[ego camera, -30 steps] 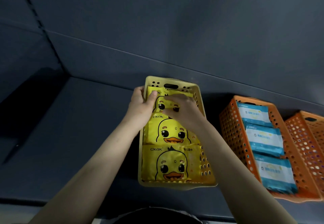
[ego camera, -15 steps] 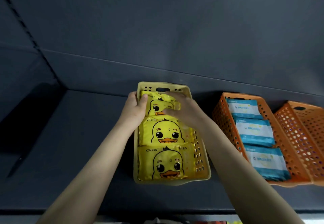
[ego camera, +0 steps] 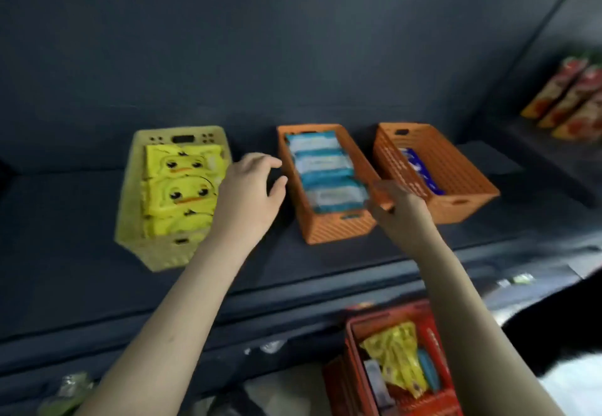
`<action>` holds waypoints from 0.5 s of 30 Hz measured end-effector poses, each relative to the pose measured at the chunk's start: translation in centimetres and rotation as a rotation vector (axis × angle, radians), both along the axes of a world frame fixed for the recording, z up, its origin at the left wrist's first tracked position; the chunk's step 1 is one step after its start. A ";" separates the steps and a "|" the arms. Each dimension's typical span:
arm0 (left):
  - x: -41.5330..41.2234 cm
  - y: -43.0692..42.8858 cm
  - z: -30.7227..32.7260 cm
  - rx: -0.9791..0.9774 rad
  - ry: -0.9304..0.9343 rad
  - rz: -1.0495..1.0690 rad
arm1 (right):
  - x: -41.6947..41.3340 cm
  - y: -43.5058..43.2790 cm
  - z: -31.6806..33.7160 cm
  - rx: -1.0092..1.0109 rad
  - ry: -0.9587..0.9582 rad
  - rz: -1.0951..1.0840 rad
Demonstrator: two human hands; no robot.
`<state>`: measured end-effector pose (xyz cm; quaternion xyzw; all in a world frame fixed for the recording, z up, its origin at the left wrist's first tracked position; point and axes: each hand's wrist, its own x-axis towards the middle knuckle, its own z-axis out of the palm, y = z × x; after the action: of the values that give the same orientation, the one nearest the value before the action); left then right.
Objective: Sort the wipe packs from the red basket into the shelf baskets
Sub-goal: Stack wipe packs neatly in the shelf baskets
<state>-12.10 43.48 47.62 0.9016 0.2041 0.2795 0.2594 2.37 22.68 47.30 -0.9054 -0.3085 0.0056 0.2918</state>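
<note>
Wipe packs point(ego camera: 394, 357) lie jumbled in red basket point(ego camera: 435, 344), long axes roughly front-to-back. Both hands above basket, at shelf. Right hand point(ego camera: 402, 212) straight above basket, nearer, grip lost in blur. Left hand point(ego camera: 249, 187) up-left of basket, fingers loose, empty.

Single wide-angle view, worn on the head, facing forward and down onto a dark shelf point(ego camera: 65, 236) within reach (frame is motion-blurred). Both forearms run up from the bottom edge. The left hand point(ego camera: 247, 194) and right hand point(ego camera: 400, 213) sit mid-frame. The shelf baskets point(ego camera: 325, 229) lie beside and just beyond the hands. The red basket point(ego camera: 433, 318) lies below the right hand, nearer the camera.
</note>
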 end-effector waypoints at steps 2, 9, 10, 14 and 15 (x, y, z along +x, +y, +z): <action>-0.4 -6.9 -1.9 0.082 0.023 -0.108 | -1.5 -7.5 -1.9 -0.002 0.031 -0.058; -3.4 -26.6 -10.7 0.071 0.283 -0.368 | -9.0 -28.5 -9.0 -0.101 0.199 -0.258; -3.8 -28.2 -11.9 0.071 0.332 -0.381 | -10.0 -30.3 -10.0 -0.119 0.222 -0.269; -5.2 -32.8 -16.0 0.075 0.480 -0.413 | -12.4 -35.6 -13.7 -0.152 0.327 -0.274; -5.3 -33.4 -16.8 0.079 0.514 -0.424 | -12.6 -36.5 -14.5 -0.155 0.359 -0.273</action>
<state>-17.39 10.05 30.81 0.9743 0.0596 -0.0094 0.2168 -10.23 -13.82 32.84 -0.9429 -0.1252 0.1506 0.2695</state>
